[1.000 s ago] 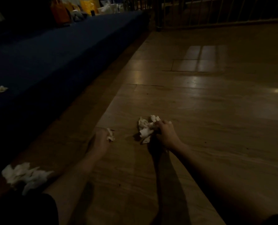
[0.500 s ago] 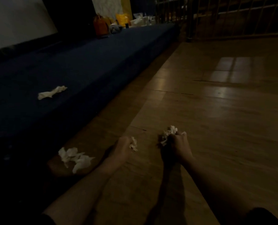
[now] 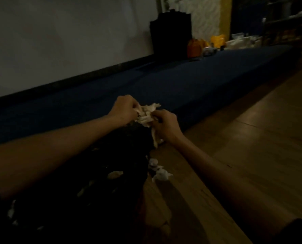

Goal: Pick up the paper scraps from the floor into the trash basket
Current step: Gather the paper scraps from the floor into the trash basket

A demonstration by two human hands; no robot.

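Note:
My left hand and my right hand are raised close together, both closed on a bunch of crumpled white paper scraps held between them. Right below them stands the dark mesh trash basket; pale scraps show faintly through its side. More white paper scraps lie on the wooden floor just to the right of the basket. The room is dim and the basket's rim is hard to make out.
A long dark blue mat runs along the white wall behind the hands. At its far end are a black bin-like object, orange and yellow bags and white items. Wooden floor spreads to the right.
Both hands lifted off the floor with their scraps and came together above the basket. The view swung left, bringing the basket and the wall into sight.

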